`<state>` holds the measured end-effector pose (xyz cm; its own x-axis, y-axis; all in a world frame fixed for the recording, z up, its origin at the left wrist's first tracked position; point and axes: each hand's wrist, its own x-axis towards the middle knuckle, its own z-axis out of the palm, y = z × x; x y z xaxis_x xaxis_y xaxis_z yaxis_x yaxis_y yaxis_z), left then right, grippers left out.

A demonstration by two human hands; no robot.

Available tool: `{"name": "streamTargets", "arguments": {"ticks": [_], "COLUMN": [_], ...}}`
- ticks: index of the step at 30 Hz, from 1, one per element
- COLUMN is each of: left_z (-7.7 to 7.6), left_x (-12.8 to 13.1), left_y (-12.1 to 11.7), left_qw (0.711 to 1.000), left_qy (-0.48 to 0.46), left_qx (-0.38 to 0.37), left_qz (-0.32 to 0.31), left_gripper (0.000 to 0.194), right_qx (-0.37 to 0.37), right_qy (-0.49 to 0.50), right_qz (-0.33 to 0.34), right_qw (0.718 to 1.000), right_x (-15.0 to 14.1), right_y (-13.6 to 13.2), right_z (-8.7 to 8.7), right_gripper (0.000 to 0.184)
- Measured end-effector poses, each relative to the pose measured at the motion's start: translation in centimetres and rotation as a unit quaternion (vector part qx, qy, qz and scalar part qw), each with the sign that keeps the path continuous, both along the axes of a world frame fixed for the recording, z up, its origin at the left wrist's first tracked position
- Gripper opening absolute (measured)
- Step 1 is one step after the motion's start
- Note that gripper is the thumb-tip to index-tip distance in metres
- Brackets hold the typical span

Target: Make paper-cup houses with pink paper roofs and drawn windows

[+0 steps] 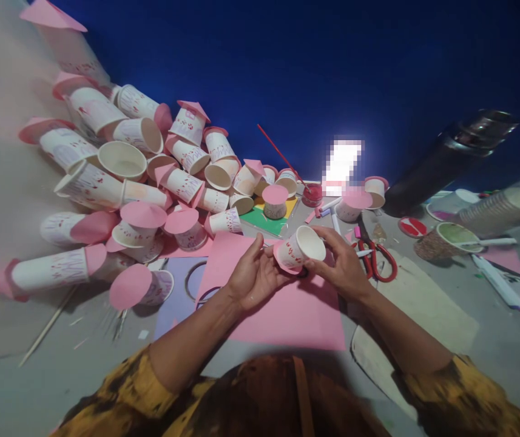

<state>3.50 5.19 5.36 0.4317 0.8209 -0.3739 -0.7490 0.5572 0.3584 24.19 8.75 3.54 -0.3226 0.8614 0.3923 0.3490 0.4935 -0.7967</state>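
Tilted over the pink sheet (282, 309) is a white paper cup (292, 250) with red and purple marks, its mouth turned to the right. A pink paper disc (281, 262) sits at its base. My right hand (344, 267) grips the cup near the rim, between thumb and fingers. Palm up, my left hand (256, 276) lies open beside the base, thumb raised and fingers stretched towards the disc. Whether its fingertips bear any weight, I cannot tell. Right of the cup lie red-handled scissors (384, 264).
Many decorated paper cups (187, 182) with pink tops pile up on the left. A dark bottle (446, 158), stacked cups (496, 206), a pot with a green inside (446, 243) and markers (500, 285) stand or lie right. A lit screen (344, 164) is behind.
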Motion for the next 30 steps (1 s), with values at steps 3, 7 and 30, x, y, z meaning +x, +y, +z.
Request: {"name": "streamTargets", "arguments": {"ticks": [3, 7, 30], "left_z": [0.1, 0.0, -0.7], "left_x": [0.1, 0.1, 0.4], "left_y": [-0.1, 0.0, 0.1], "left_qw": [1.000, 1.000, 0.994], "left_qy": [0.010, 0.016, 0.107], "left_qx": [0.008, 0.025, 0.017], "left_qz": [-0.001, 0.002, 0.000], "left_gripper": [0.066, 0.068, 0.028], "right_qx": [0.043, 0.051, 0.087], "right_qy": [-0.033, -0.054, -0.054], "right_qz": [0.007, 0.022, 0.102], "right_qw": [0.998, 0.997, 0.990], "right_x": [0.0, 0.1, 0.2], "right_y": [0.1, 0.2, 0.0], "right_z": [0.0, 0.2, 0.5], "right_gripper": [0.061, 0.062, 0.077]}}
